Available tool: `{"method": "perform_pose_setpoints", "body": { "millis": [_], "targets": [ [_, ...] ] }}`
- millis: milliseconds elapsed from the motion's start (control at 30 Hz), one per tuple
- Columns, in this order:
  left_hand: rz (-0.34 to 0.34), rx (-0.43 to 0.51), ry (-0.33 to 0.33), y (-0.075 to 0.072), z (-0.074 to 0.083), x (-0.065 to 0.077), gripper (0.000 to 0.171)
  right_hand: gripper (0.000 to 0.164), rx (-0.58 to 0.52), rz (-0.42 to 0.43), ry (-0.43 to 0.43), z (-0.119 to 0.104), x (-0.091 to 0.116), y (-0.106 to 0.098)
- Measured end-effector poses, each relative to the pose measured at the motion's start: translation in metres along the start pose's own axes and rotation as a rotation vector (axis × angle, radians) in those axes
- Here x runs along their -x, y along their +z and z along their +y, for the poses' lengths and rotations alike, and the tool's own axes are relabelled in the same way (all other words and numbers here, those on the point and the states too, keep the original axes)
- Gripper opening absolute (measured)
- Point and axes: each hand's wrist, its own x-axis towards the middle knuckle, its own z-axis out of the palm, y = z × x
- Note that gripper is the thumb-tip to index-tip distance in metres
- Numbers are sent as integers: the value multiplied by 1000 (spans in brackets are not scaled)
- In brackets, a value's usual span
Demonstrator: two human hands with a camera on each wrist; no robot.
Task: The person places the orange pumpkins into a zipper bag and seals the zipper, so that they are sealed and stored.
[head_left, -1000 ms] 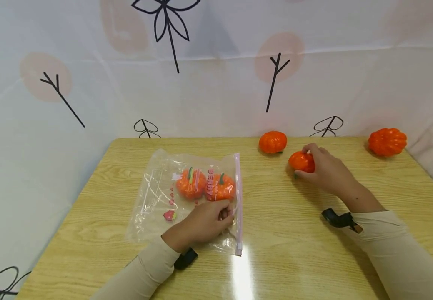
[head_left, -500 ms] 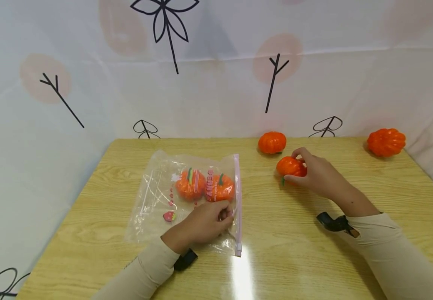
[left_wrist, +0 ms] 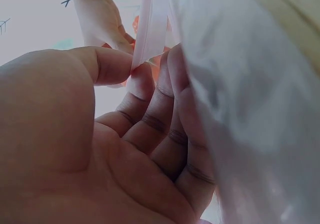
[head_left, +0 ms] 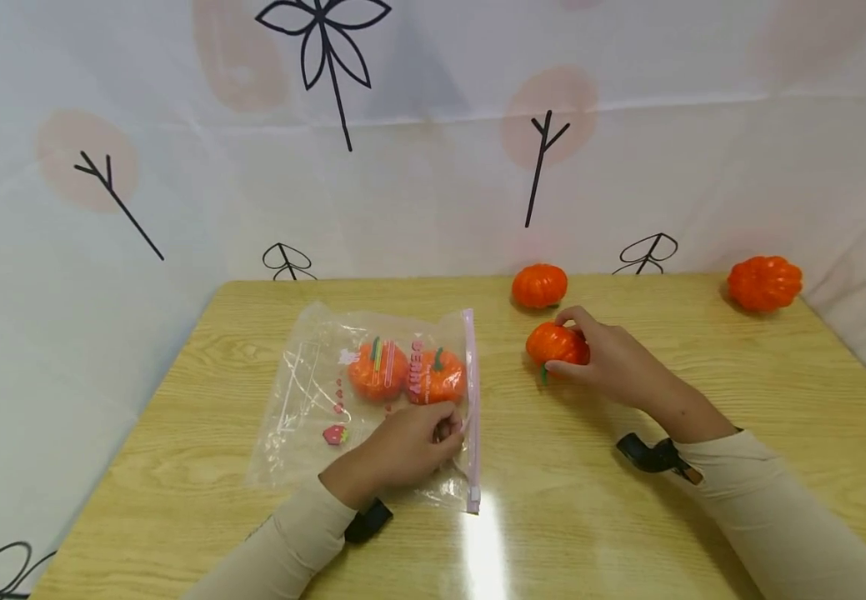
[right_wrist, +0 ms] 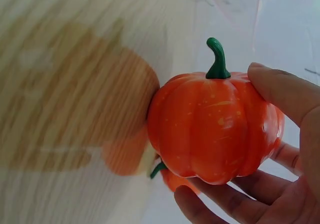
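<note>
My right hand holds a small orange toy pumpkin with a green stem, thumb near the stem and fingers around the far side. In the head view this pumpkin is close over the table, right of the bag. A clear zip bag with pink print lies flat, its pink zip edge facing right. Inside it are two orange pumpkins. My left hand pinches the bag's mouth near the zip strip between thumb and index finger, the other fingers curled behind.
Another pumpkin sits at the table's back edge, just behind the held one. One more pumpkin stands at the back right corner. A white patterned cloth hangs behind the wooden table.
My right hand has moved left with the pumpkin, toward the bag's zip edge. My left hand and the bag have stayed in place.
</note>
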Motion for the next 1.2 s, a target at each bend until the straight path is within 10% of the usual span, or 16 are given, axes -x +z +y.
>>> {"method": "perform_pose_setpoints", "body": {
  "millis": [1200],
  "targets": [
    [-17, 15, -8, -1, -1, 0, 12, 68, 157, -34, -164, -43, 15, 24]
  ]
}}
